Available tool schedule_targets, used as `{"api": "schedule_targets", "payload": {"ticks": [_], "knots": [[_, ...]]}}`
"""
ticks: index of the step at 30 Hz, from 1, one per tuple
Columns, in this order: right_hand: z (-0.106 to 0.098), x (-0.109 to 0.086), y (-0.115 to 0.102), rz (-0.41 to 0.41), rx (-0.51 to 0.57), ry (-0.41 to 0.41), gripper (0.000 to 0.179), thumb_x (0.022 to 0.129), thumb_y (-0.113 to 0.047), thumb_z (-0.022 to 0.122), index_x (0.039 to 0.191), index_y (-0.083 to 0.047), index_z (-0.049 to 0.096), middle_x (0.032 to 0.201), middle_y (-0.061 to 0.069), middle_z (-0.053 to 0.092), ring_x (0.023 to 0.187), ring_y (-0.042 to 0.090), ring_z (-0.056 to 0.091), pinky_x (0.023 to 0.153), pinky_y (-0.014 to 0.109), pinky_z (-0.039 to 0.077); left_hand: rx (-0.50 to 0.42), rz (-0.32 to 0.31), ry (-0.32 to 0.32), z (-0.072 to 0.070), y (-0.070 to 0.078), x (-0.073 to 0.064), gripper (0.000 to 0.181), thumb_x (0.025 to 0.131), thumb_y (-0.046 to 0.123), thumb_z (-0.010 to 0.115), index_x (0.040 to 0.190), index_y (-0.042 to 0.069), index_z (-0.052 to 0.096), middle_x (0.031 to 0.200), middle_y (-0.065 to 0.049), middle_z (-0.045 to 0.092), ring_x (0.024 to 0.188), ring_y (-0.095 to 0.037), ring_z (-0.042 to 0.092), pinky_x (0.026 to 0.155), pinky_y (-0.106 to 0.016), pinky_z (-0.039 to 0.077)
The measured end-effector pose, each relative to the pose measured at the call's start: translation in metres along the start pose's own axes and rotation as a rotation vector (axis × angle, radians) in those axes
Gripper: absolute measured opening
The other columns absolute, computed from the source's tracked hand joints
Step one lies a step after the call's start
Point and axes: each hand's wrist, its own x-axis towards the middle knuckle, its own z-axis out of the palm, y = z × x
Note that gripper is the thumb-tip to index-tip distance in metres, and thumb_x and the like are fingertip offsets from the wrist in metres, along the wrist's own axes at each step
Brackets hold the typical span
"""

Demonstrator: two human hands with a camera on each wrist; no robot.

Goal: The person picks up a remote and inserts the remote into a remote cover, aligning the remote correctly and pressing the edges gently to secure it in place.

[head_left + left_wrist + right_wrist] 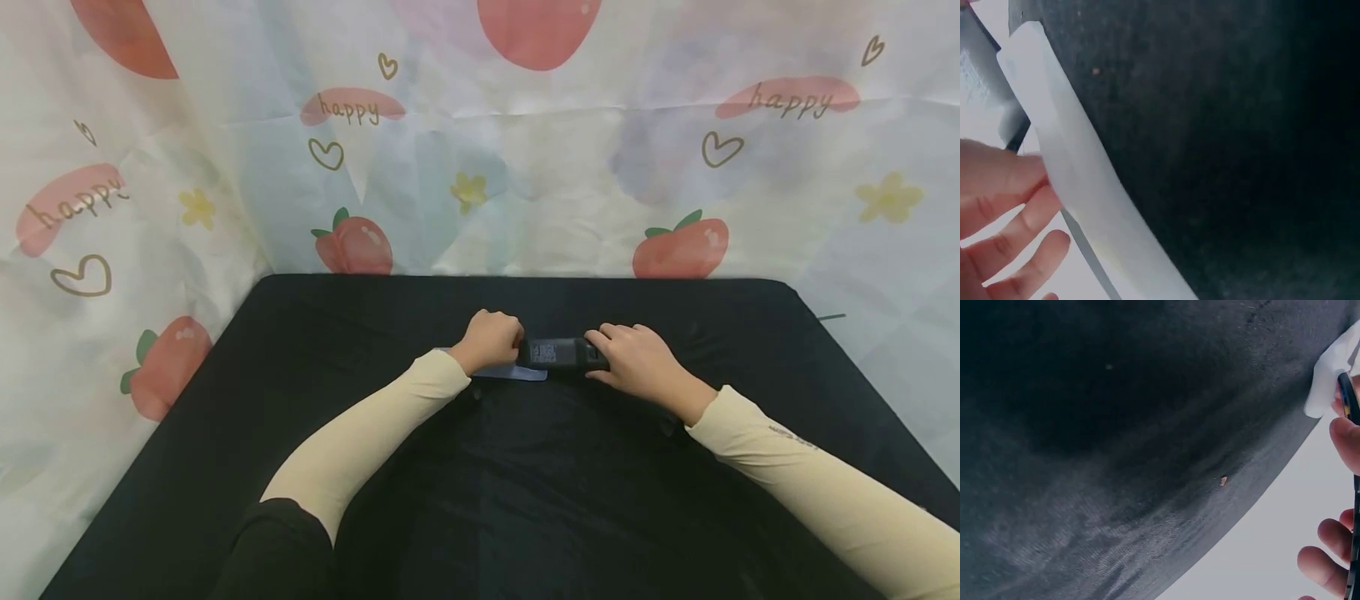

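A black oblong device [558, 353] with a printed label lies between my two hands in the head view. My right hand [637, 362] grips its right end, thumb on the near side and fingers on the far side; its thin black edge [1353, 550] shows at the border of the right wrist view. My left hand [489, 340] is at the device's other end. In the left wrist view its thumb and fingers pinch at the edge of a long white strip [1079, 150], which extends under the hand in the head view. Whether the left fingertips also touch the device cannot be told.
Black cloth covers the table [525, 500]. A printed curtain [540, 167] with fruit and hearts hangs along the back and sides. A tiny light speck [1223, 480] lies on the cloth in the right wrist view.
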Motion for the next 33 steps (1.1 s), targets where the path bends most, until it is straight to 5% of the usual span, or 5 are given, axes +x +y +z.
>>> {"api": "schedule_targets", "payload": {"ticks": [4,10,19,27,33], "knots": [[0.002,-0.002,0.000,-0.045,-0.022,0.033,0.058,0.060,-0.035,0.087,0.104,-0.004,0.064,0.083,0.010,0.063,0.069,0.022,0.063,0.055,0.035,0.045,-0.064,-0.036,0.012,-0.001,-0.001,-0.001,0.021,0.086,0.013,0.057,0.070,0.016,0.070,0.055,0.005,0.053,0.048,-0.007,0.037,0.046,-0.022,0.024],[0.002,-0.002,0.000,-0.118,-0.056,0.056,0.061,0.060,-0.034,0.087,0.108,-0.004,0.065,0.086,0.011,0.062,0.070,0.022,0.063,0.057,0.036,0.043,-0.183,-0.124,-0.002,-0.006,-0.002,-0.002,0.020,0.089,0.017,0.059,0.075,0.018,0.072,0.066,0.005,0.066,0.052,-0.008,0.051,0.046,-0.020,0.032],[-0.003,0.003,-0.004,-0.092,-0.085,-0.036,0.059,0.064,-0.034,0.085,0.109,-0.004,0.064,0.086,0.012,0.063,0.069,0.022,0.064,0.056,0.035,0.050,-0.094,-0.087,0.008,-0.009,0.003,-0.004,0.021,0.090,0.023,0.059,0.070,0.018,0.062,0.056,0.006,0.053,0.056,-0.009,0.049,0.071,-0.029,0.038],[0.001,0.002,-0.012,-0.014,-0.003,-0.136,0.051,0.070,-0.041,0.079,0.099,-0.003,0.061,0.078,0.009,0.061,0.059,0.017,0.059,0.052,0.034,0.050,-0.204,-0.020,0.015,-0.010,0.003,-0.013,0.014,0.091,0.018,0.058,0.077,0.013,0.060,0.070,0.001,0.056,0.058,-0.010,0.047,0.055,-0.021,0.033],[0.003,-0.001,-0.014,0.041,0.065,-0.063,0.055,0.076,-0.043,0.074,0.107,0.000,0.062,0.087,0.011,0.065,0.064,0.018,0.061,0.056,0.035,0.052,-0.315,0.045,0.142,-0.014,-0.009,-0.023,0.008,0.090,0.018,0.061,0.084,0.013,0.061,0.082,-0.001,0.058,0.074,-0.013,0.055,0.068,-0.025,0.045]]}}
